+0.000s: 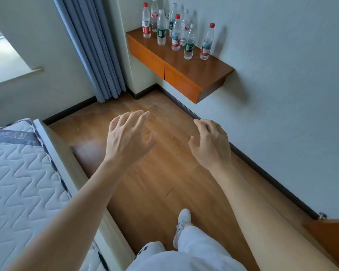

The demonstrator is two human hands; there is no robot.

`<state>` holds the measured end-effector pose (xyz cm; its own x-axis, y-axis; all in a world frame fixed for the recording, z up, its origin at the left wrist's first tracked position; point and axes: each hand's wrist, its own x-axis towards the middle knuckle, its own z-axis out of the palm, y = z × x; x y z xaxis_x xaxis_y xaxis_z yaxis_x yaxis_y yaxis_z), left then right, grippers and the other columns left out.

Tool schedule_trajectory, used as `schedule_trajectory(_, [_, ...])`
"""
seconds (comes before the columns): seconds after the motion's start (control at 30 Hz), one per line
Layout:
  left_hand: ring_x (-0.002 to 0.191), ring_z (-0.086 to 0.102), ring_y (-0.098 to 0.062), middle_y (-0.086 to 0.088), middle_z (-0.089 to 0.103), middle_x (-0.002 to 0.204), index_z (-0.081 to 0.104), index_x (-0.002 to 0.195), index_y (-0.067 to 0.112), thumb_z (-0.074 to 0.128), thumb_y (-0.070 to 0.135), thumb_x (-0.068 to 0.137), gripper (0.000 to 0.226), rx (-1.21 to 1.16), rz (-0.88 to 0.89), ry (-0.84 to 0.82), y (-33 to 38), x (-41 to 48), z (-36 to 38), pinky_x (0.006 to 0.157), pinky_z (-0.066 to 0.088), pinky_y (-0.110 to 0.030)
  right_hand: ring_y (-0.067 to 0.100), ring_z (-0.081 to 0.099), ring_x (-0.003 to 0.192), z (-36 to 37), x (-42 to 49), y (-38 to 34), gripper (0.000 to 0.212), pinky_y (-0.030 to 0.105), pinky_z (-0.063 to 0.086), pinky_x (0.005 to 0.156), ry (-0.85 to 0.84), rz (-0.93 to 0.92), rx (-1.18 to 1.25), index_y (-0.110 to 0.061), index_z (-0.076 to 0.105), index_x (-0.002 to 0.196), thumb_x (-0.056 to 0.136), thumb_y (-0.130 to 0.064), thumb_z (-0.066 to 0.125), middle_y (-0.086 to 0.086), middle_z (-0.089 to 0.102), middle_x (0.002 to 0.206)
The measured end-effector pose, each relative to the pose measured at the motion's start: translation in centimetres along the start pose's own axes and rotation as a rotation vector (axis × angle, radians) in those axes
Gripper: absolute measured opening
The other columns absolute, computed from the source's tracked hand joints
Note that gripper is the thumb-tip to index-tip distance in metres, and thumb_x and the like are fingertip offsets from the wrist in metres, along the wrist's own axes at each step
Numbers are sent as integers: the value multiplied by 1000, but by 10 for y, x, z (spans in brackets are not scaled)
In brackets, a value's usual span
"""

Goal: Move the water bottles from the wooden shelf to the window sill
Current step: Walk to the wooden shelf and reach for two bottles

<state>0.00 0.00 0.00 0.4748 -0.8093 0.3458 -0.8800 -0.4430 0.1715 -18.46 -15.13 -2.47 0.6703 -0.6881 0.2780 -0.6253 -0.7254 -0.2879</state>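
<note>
1. Both hands are out in front, over the floor (155, 184) and well short of the wooden shelf (186, 69). The left hand (128, 137) is spread, fingers loose and apart, holding nothing. The right hand (209, 143) is relaxed too, fingers slightly bent, nothing in it.
2. The water bottles (176, 32) stand on the shelf, ahead of and above the hands, a little to the right. Every one is upright, cap up, so the long axis runs vertical. They are bunched toward the shelf's corner end.
3. The red-capped bottle (206, 44) stands apart at the open end of the row. It looks like the easiest first pick, and the right hand is the nearer one.
4. The shelf carries at least eight bottles; its open end is bare wood.
5. The window sill (14, 75) lies left of the shelf, past the curtain (94, 49). No bottle shows on the part in view, so the job seems barely begun.
6. A bed (18, 173) sits left of the shelf, below the sill.
</note>
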Motion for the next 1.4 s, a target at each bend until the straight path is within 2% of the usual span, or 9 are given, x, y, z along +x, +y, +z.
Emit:
schedule_trajectory(0.23, [130,48,-21,3,55,140,48,139,23,53,52,89,57,0,12,2,-8,64,36,109,36,-47,26,57,125,27,61,24,52,44,50,100,-10,23,-17,-16,58,136,91,-40,50,9,61,137])
schedule_trajectory(0.43, [129,49,-21,3,56,138,50,137,23,56,51,88,57,-13,26,-13,-2,158,79,109,34,-44,26,58,124,53,146,59,48,44,49,101,-17,56,-20,-15,59,135,91,-35,61,8,62,135])
schedule_trajectory(0.7, [128,51,-21,3,57,137,52,135,22,52,52,88,55,-8,-7,-24,13,299,122,107,37,-43,30,58,126,58,273,121,52,49,48,103,-36,89,12,-14,59,135,90,-39,51,10,62,134])
schedule_trajectory(0.87, [128,51,-19,5,57,136,53,134,23,53,50,87,54,-33,-10,-33,26,357,154,107,38,-43,31,57,128,67,328,151,53,53,49,103,-40,120,32,-15,58,136,91,-42,55,10,61,137])
schedule_trajectory(1.17, [129,49,-19,5,57,138,51,136,24,51,53,89,55,-30,-5,-80,21,450,207,107,38,-44,31,58,127,97,410,194,52,52,51,101,-55,168,25,-16,58,137,91,-41,56,10,61,138])
schedule_trajectory(1.4, [132,49,-24,1,57,140,51,138,24,50,56,90,57,-16,-39,-95,3,564,258,108,40,-48,29,56,129,124,509,232,53,50,53,101,-21,229,-28,-17,56,139,91,-41,55,9,61,139])
